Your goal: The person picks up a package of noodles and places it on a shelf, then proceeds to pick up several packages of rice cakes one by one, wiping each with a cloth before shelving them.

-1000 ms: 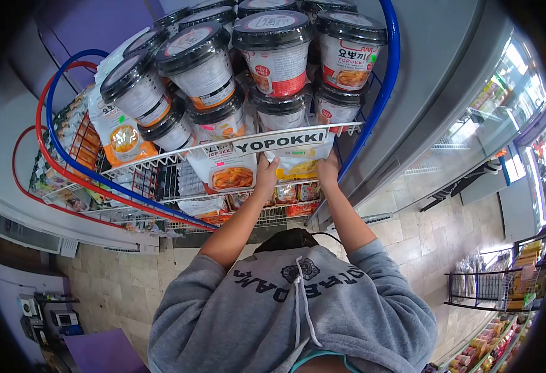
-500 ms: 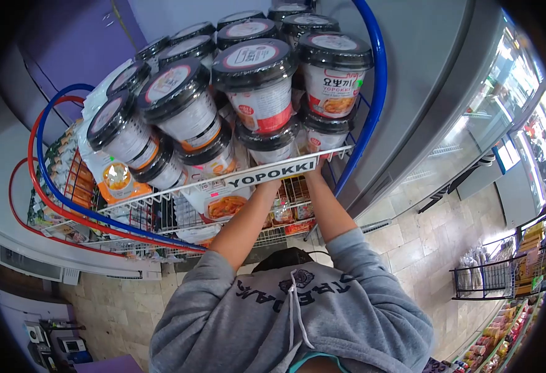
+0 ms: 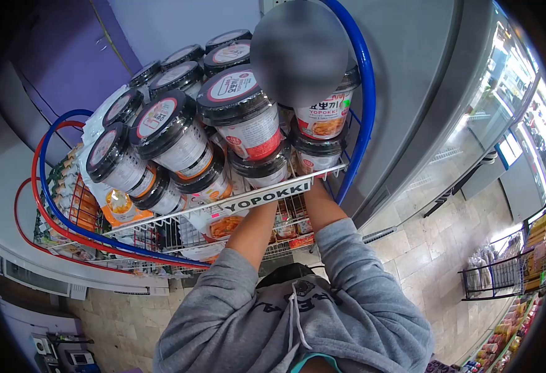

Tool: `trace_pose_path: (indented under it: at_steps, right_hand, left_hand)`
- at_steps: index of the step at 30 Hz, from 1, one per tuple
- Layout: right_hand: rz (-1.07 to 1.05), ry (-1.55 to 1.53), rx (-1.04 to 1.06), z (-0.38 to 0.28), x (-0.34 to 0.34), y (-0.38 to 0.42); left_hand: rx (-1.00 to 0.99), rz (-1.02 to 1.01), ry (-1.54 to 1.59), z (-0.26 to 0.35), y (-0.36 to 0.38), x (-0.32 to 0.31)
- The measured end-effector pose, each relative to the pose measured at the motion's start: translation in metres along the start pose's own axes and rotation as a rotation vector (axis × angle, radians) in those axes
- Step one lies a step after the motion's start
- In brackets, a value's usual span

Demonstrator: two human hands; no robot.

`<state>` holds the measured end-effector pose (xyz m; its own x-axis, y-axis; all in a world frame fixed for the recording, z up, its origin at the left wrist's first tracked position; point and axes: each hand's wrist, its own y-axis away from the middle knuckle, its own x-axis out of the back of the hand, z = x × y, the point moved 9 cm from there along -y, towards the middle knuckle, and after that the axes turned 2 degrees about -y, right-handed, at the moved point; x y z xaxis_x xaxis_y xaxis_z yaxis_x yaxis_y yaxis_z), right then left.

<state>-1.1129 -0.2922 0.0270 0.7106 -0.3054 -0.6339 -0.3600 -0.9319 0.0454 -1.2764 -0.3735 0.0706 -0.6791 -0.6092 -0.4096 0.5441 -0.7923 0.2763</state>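
Note:
Both my arms reach under the white YOPOKKI label (image 3: 267, 196) on the front edge of the wire rack. Only the wrist end of my left hand (image 3: 268, 209) shows below the label; its fingers are hidden. My right hand (image 3: 315, 190) is near the rack's right corner, mostly behind the label and wire edge, fingers out of sight. What either hand touches cannot be made out. Above them, black-lidded cups (image 3: 239, 112) stand stacked in two layers, and an orange and white pouch (image 3: 122, 205) leans at the left.
Blue tubing (image 3: 367, 93) and red tubing (image 3: 37, 180) curve round the rack. Packets lie on a lower tier beneath the label. A grey fridge (image 3: 409, 93) stands close on the right, with a black wire stand (image 3: 493, 276) beyond. A round blur covers some back cups.
The rack and cups have shifted a little left and down in view. My right hand shows slightly lower beneath the label's right end. Both arms still reach under the rack edge.

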Motion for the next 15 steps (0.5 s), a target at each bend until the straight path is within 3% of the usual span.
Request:
trace_pose_path:
  at_steps: [15]
  right_hand:
    - [-0.098, 0.224, -0.073, -0.012, -0.019, 0.017]
  left_hand:
    - [0.188, 0.152, 0.210, -0.023, 0.003, 0.004]
